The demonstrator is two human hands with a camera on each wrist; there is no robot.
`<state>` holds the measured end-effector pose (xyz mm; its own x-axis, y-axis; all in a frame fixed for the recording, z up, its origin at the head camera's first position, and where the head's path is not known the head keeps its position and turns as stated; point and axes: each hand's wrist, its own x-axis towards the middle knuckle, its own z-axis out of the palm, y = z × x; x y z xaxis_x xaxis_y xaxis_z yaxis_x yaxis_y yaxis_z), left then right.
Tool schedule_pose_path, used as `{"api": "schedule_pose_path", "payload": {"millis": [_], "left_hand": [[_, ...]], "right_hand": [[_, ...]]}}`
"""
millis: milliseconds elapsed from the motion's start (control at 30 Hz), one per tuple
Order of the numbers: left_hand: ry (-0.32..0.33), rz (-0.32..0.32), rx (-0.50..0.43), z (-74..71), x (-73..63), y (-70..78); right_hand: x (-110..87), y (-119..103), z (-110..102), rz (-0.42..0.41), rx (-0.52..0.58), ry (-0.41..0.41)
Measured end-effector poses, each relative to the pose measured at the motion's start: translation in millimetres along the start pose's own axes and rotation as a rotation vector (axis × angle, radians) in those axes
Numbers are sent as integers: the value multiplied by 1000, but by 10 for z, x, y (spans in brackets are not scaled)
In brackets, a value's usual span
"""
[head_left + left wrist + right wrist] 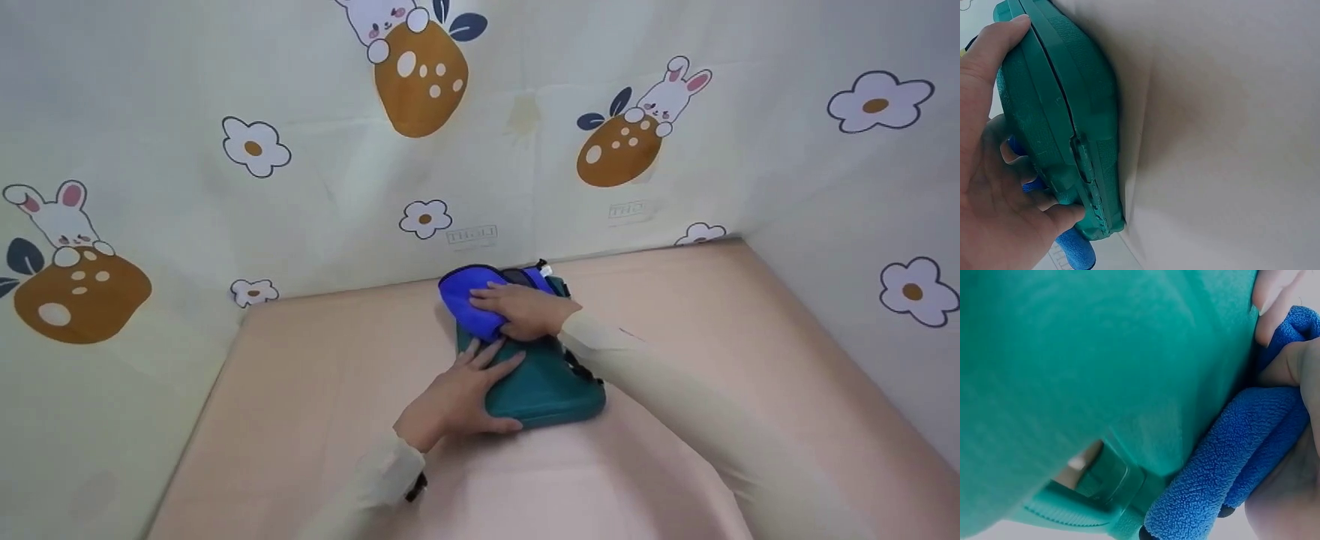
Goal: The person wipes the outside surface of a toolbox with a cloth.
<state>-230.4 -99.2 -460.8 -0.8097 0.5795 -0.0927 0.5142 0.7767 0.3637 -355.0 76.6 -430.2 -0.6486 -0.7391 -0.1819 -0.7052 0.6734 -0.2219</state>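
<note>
A green hard case [551,386] lies flat on the pink-beige surface, its seam and a hinge-like strip visible in the left wrist view. My left hand [457,394] spreads over its near left corner, thumb along the near edge and fingers reaching across the top. Over the case's far part is a blue fuzzy cloth [461,296] with dark edging. My right hand [529,307] holds the cloth against the case, fingers extended over it and thumb tucked at its edge. In the right wrist view the cloth bunches beside the thumb, close to the green handle [1072,506].
Pale fabric walls [337,187] printed with rabbits, strawberries and flowers rise behind and on both sides. The pink-beige surface [322,405] extends around the case. A small white tag [546,270] shows near the cloth's far right corner.
</note>
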Motion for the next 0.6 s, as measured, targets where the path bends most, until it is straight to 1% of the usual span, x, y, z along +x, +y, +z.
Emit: {"api": "schedule_pose_path", "payload": {"millis": [100, 267, 467, 600], "left_hand": [[-1, -1, -3, 2, 3, -1], [3, -2, 4, 9, 17, 1], [9, -4, 10, 12, 12, 7], [15, -7, 16, 11, 10, 4]], "right_hand": [[-16, 26, -16, -5, -11, -4], [-92, 123, -19, -29, -4, 15], [-188, 232, -11, -2, 0, 21], [-252, 314, -4, -2, 16, 31]]}}
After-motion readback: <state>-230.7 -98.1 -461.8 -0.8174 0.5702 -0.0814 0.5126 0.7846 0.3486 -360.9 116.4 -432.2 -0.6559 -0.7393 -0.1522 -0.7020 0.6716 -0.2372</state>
